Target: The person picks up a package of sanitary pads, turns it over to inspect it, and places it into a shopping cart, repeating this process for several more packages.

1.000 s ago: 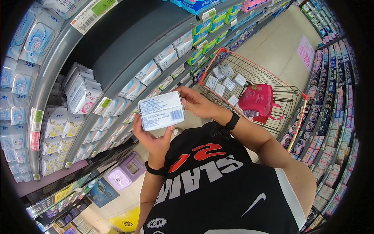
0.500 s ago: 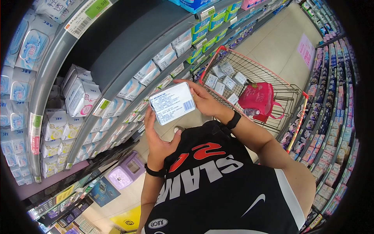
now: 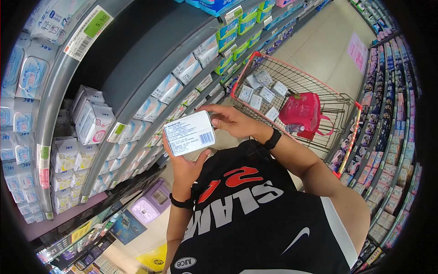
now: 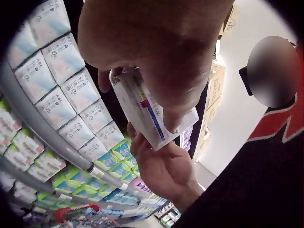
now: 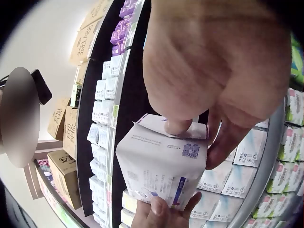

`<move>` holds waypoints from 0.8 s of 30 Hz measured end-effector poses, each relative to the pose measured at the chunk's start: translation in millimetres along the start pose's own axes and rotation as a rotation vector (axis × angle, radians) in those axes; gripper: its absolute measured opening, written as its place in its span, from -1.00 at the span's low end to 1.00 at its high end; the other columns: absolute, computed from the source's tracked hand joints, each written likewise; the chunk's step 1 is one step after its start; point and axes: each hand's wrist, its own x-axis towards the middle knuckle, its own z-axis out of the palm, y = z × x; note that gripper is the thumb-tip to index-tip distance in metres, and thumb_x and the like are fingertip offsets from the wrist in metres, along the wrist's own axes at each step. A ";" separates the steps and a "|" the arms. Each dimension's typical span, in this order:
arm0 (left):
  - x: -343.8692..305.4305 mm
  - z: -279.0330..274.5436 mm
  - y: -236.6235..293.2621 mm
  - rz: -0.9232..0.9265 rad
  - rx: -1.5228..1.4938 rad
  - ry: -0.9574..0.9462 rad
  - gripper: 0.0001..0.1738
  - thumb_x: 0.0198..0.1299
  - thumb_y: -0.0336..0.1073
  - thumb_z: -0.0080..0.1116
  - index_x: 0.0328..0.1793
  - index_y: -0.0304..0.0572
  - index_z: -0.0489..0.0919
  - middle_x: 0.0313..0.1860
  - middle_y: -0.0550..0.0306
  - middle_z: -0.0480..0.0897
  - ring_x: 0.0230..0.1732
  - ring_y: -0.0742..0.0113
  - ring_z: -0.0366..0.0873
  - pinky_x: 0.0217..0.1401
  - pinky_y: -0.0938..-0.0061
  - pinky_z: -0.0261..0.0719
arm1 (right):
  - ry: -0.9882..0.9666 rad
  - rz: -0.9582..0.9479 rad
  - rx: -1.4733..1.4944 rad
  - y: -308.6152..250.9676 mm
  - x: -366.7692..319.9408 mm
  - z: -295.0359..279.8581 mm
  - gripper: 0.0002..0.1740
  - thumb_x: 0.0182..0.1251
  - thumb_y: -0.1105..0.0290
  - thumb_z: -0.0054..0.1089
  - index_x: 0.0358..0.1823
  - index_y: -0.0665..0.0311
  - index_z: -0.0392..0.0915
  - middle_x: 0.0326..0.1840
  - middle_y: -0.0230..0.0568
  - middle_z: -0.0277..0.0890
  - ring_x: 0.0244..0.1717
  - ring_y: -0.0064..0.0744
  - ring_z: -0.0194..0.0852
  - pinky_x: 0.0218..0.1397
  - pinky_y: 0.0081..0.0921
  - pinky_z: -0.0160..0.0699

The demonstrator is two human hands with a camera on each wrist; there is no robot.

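Both hands hold a white sanitary pad pack (image 3: pixel 189 133) in front of the chest, its face with small blue print and a barcode turned up. The left hand (image 3: pixel 186 168) grips it from the lower left; in the right wrist view its thumb (image 5: pixel 159 206) lies against the pack's side. My right hand (image 3: pixel 232 121) pinches the folded end at the upper right, and the right wrist view shows the thumb (image 5: pixel 178 126) on the end flap beside a square code. In the left wrist view a coloured strip runs along the pack's side (image 4: pixel 149 114).
Grey shelves on the left carry stacked white ABC packs (image 3: pixel 93 121) and green packs (image 3: pixel 226 29) farther along. A red-rimmed wire cart (image 3: pixel 310 75) stands ahead, with several white packs (image 3: pixel 255 101) and a pink bag (image 3: pixel 299 109) inside. More stocked shelves (image 3: pixel 388 137) line the right.
The pack moved right and up, then back left and down. The left thumb stood off it half a second ago and is now near its lower edge. The right hand stays at its end.
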 end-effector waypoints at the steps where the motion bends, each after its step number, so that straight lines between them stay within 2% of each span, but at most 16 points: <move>1: -1.5 2.2 -2.5 -0.010 -0.026 0.013 0.51 -0.02 -0.19 0.75 0.80 -0.39 -0.23 0.66 -0.29 0.24 0.63 -0.08 0.29 0.71 0.12 0.17 | 0.004 0.004 0.006 -0.5 -1.9 -2.1 -0.45 0.74 0.39 0.00 0.65 0.29 0.24 0.50 -0.21 0.44 0.33 -0.46 0.52 0.35 -0.41 0.56; 2: -2.2 3.9 -3.4 -0.018 -0.052 0.026 0.50 -0.02 -0.19 0.75 0.80 -0.39 -0.22 0.64 -0.29 0.27 0.62 -0.08 0.31 0.70 0.12 0.18 | 0.008 0.008 0.011 -0.7 -3.5 -3.4 -0.47 0.73 0.39 0.02 0.62 0.31 0.27 0.46 -0.22 0.46 0.29 -0.47 0.54 0.31 -0.42 0.60; 5: 8.1 2.9 0.8 -0.094 -0.066 -0.027 0.48 -0.03 -0.21 0.74 0.79 -0.41 -0.17 0.57 -0.27 0.39 0.55 -0.09 0.43 0.65 0.14 0.29 | 0.046 -0.011 0.085 0.7 -6.2 -6.1 -0.62 0.72 0.31 0.09 0.40 0.33 0.45 0.14 -0.25 0.57 0.05 -0.54 0.58 0.07 -0.47 0.70; 8: 9.8 5.3 -7.4 -0.154 -0.306 -0.089 0.44 -0.05 -0.27 0.72 0.79 -0.37 -0.12 0.50 -0.22 0.48 0.46 -0.06 0.53 0.60 0.13 0.39 | -0.024 0.039 -0.042 2.2 -12.1 -17.3 -0.68 0.75 0.22 0.05 0.22 0.35 0.49 -0.08 -0.30 0.57 -0.08 -0.57 0.60 -0.02 -0.49 0.72; 11: 13.3 11.6 9.9 -0.224 -0.472 -0.085 0.43 -0.09 -0.34 0.70 0.80 -0.31 -0.10 0.47 -0.18 0.49 0.43 -0.02 0.56 0.57 0.13 0.43 | -0.062 0.050 -0.077 8.5 -15.3 -22.9 -0.65 0.78 0.16 -0.03 0.15 0.34 0.48 -0.14 -0.31 0.57 -0.15 -0.57 0.60 -0.02 -0.49 0.71; 12: 16.3 15.4 16.9 -0.219 -0.473 -0.084 0.43 -0.07 -0.40 0.68 0.81 -0.24 -0.13 0.50 -0.16 0.44 0.47 0.01 0.51 0.59 0.12 0.41 | -0.063 0.056 -0.081 10.2 -17.3 -25.1 -0.64 0.79 0.16 -0.05 0.19 0.34 0.49 -0.12 -0.33 0.58 -0.13 -0.58 0.58 0.00 -0.45 0.71; 15: 15.0 30.6 6.8 -0.153 -0.322 -0.061 0.44 -0.06 -0.42 0.68 0.81 -0.20 -0.17 0.56 -0.18 0.35 0.53 0.01 0.43 0.62 0.14 0.36 | 0.018 0.014 0.039 14.5 -23.3 -32.6 -0.66 0.77 0.26 -0.02 0.33 0.33 0.48 0.06 -0.29 0.60 0.00 -0.56 0.57 0.07 -0.42 0.69; 18: 18.7 46.3 13.1 -0.116 -0.142 -0.092 0.48 -0.05 -0.37 0.70 0.81 -0.15 -0.23 0.66 -0.24 0.19 0.63 -0.02 0.30 0.66 0.12 0.30 | 0.040 -0.004 0.194 8.2 -33.1 -51.1 -0.55 0.72 0.35 0.06 0.52 0.28 0.39 0.32 -0.25 0.54 0.24 -0.51 0.52 0.25 -0.42 0.62; 21: 30.8 64.8 16.1 0.088 -0.129 -0.133 0.52 -0.07 -0.30 0.74 0.81 -0.13 -0.25 0.73 -0.27 0.07 0.68 -0.08 0.22 0.67 0.08 0.27 | 0.005 -0.108 0.220 -3.1 -41.0 -70.2 -0.45 0.69 0.41 0.10 0.62 0.24 0.32 0.50 -0.22 0.43 0.45 -0.46 0.41 0.44 -0.40 0.50; 22: 36.0 70.0 24.1 0.066 -0.182 -0.183 0.55 0.00 -0.12 0.72 0.83 -0.08 -0.34 0.78 -0.25 -0.05 0.71 -0.11 0.14 0.67 0.06 0.25 | -0.007 -0.101 0.242 -2.1 -45.8 -78.1 -0.44 0.69 0.37 0.11 0.63 0.22 0.31 0.51 -0.25 0.44 0.51 -0.44 0.37 0.57 -0.36 0.38; 24: 44.9 81.8 38.3 -0.066 -0.438 -0.186 0.56 0.05 0.03 0.66 0.83 -0.04 -0.41 0.78 -0.24 -0.05 0.70 -0.10 0.17 0.68 0.07 0.24 | -0.024 -0.067 0.326 -2.2 -55.9 -90.6 -0.44 0.67 0.48 0.07 0.64 0.23 0.30 0.55 -0.24 0.40 0.55 -0.41 0.36 0.59 -0.34 0.36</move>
